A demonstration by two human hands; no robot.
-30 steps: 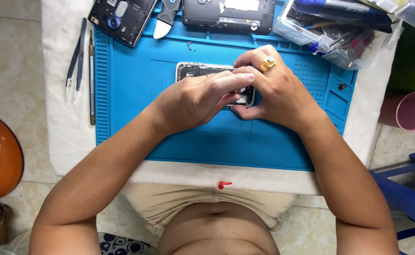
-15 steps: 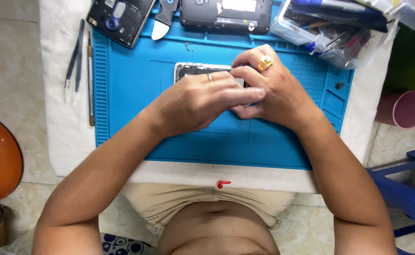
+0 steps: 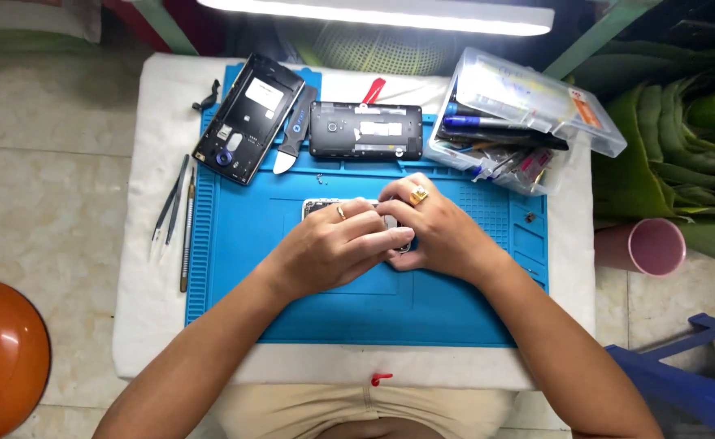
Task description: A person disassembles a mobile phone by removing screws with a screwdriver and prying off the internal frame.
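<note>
Red clip (image 3: 380, 378): nearest of all, at the near edge of the white cloth (image 3: 150, 268) that covers the small table
Blue mat (image 3: 292, 301): spread over the cloth, its near half bare
Left hand (image 3: 333, 248): middle of the mat, fingers curled over the phone and pressing on its near right part, a thin ring on one finger
Right hand (image 3: 438, 232): just right of the left hand and touching it, fingers bent down onto the phone's right end, a gold ring on one finger
Grip: both hands grasp the phone between them, neither is slack
Phone (image 3: 318, 208): flat on the mat's middle under both hands; only its far left corner shows, the rest is hidden
Tweezers (image 3: 170, 207): on the cloth left of the mat, beside a thin long tool (image 3: 186, 236)
Small screw (image 3: 530, 217): on the mat, right of the hands
Open phone back (image 3: 247, 118): far left of the mat, tilted
Pry tool (image 3: 294, 134): just right of it, white tip pointing near
Black phone body (image 3: 365, 130): far middle, lying flat
Clear box (image 3: 528, 122): far right, full of pens and small tools, lid open
Pink cup (image 3: 650, 246): off the table, to the right
</note>
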